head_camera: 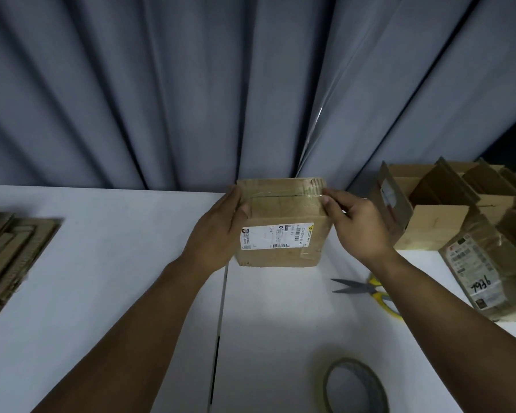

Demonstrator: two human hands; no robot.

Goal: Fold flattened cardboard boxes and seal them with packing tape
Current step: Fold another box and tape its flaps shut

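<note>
A folded brown cardboard box point(282, 222) with a white shipping label on its near side stands on the white table point(102, 278), clear tape across its top seam. My left hand point(218, 234) grips the box's left side, thumb over the top edge. My right hand point(358, 225) is at the box's right top edge, thumb and fingertips pressing the tape end down there. A roll of packing tape point(353, 386) lies flat on the table near the bottom right.
Yellow-handled scissors point(370, 289) lie right of the box, partly under my right forearm. Several assembled and open boxes point(447, 210) are piled at the right, and flattened cardboard point(9, 254) is stacked at the left. A grey curtain point(191, 84) hangs behind the table.
</note>
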